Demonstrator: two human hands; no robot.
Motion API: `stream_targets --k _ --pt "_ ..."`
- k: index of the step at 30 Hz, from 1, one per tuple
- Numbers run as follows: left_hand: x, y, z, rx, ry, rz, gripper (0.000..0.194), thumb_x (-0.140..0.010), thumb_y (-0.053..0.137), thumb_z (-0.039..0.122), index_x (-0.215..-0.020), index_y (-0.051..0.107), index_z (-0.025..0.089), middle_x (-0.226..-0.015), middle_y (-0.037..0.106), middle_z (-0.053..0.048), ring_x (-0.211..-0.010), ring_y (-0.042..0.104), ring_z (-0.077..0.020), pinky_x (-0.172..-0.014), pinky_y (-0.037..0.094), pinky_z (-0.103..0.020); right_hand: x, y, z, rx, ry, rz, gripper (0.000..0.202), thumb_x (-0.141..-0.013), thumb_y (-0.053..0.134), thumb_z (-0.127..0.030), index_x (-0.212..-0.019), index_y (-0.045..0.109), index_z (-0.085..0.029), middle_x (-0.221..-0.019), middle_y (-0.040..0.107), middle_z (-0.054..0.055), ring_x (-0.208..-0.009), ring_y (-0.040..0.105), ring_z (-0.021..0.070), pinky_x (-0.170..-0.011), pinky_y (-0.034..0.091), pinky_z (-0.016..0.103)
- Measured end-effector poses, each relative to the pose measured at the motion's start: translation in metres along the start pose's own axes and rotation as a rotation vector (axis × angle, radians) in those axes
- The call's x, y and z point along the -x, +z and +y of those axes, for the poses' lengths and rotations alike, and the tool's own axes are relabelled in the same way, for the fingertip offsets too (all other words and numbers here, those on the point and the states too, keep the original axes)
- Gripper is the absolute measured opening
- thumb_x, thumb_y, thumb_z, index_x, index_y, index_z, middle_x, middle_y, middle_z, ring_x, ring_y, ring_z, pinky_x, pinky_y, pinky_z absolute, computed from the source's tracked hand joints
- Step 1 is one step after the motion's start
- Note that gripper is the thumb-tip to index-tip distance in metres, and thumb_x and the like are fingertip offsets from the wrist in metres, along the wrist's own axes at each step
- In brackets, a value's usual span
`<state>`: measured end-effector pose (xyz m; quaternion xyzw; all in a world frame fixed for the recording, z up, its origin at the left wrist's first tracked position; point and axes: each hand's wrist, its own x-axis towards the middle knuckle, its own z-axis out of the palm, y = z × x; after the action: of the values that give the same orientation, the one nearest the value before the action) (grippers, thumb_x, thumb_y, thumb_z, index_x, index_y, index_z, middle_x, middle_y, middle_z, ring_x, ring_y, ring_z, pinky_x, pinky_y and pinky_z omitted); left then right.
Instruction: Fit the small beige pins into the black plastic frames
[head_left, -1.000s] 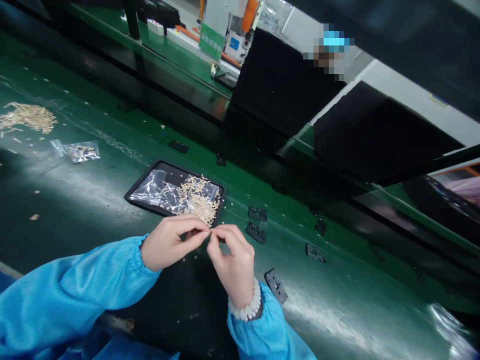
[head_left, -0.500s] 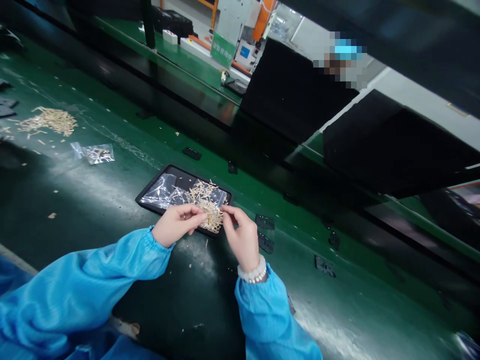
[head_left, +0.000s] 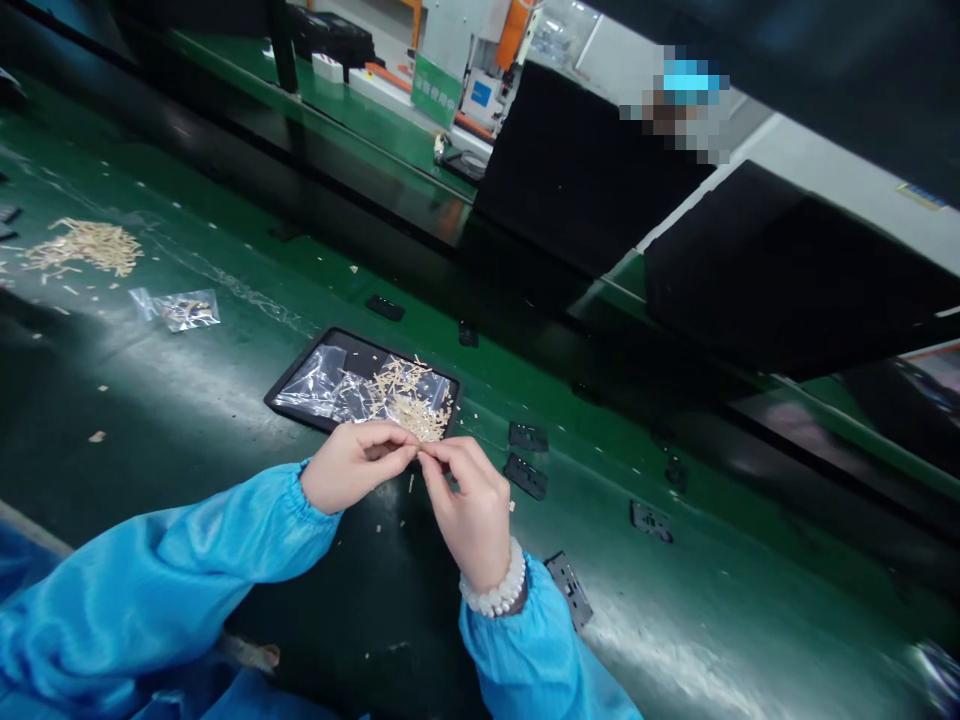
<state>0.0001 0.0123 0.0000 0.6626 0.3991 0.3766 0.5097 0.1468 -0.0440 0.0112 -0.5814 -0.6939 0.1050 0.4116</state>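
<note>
Long and green, the workbench (head_left: 187, 430) slants across the view, with black sheets (head_left: 592, 175) hanging at the back. Behind them, a patch (head_left: 686, 90) is blurred into squares, so I can't make out what it is. A green sign (head_left: 435, 92) stands beyond, partly covered by other things.

Both hands meet over the near edge of a black tray (head_left: 363, 352) and hide part of that edge. On the left hand (head_left: 356, 470), the thumb and pointing finger are pinched together. The right hand (head_left: 472, 505) pinches the same way, and the tips touch or almost touch. Whatever is between them is too small to tell.

Just past the fingers, lots of little tan strips (head_left: 420, 415) lie in the tray, on and beside clear plastic bags (head_left: 315, 380). More tan strips sit in a heap (head_left: 94, 247) far to the left, near a small filled bag (head_left: 189, 312). Black plates (head_left: 528, 437) lie to the right; one (head_left: 570, 590) is partly covered by the blue sleeve (head_left: 517, 650). Something shiny (head_left: 937, 675) is cut off at the lower right.
</note>
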Motion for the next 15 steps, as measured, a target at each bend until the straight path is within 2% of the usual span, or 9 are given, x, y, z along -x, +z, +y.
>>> stream_targets --k 4,8,13,15 --pt "0.003 -0.003 0.001 -0.224 0.216 0.01 0.015 -0.078 0.057 0.023 -0.075 0.07 0.018 -0.074 0.071 -0.004 -0.067 0.064 -0.0143 -0.065 0.052 -0.023 0.002 0.001 -0.001 0.091 -0.054 0.017 0.015 -0.085 0.052 -0.016 -0.085 0.066 -0.02 -0.08 0.068 0.005 -0.075 0.064 0.0155 -0.068 0.049 0.027" --pt "0.007 0.0 0.003 -0.312 0.314 0.061 0.016 -0.079 0.055 0.021 -0.075 0.07 0.019 -0.075 0.071 -0.004 -0.069 0.065 -0.0139 -0.068 0.052 -0.023 0.003 0.006 -0.003 0.095 -0.002 0.065 0.015 -0.081 0.051 -0.013 -0.077 0.064 -0.019 -0.074 0.065 0.003 -0.069 0.061 0.0148 -0.065 0.048 0.027" --pt "0.005 0.002 0.0 -0.275 0.173 0.082 0.015 -0.078 0.055 0.021 -0.071 0.067 0.016 -0.072 0.069 -0.004 -0.065 0.062 -0.0135 -0.061 0.049 -0.022 -0.01 0.004 0.013 -0.244 0.329 0.11 0.011 -0.083 0.052 -0.024 -0.076 0.058 -0.018 -0.065 0.061 0.0 -0.055 0.058 0.0118 -0.053 0.048 0.023" --pt "0.002 0.001 -0.005 -0.23 0.089 0.101 0.014 -0.077 0.057 0.024 -0.071 0.066 0.015 -0.071 0.068 -0.004 -0.063 0.061 -0.0139 -0.059 0.048 -0.022 -0.019 0.002 0.027 -0.17 0.346 0.04 0.015 -0.084 0.051 -0.028 -0.078 0.06 -0.017 -0.066 0.064 0.001 -0.057 0.06 0.0131 -0.055 0.05 0.024"
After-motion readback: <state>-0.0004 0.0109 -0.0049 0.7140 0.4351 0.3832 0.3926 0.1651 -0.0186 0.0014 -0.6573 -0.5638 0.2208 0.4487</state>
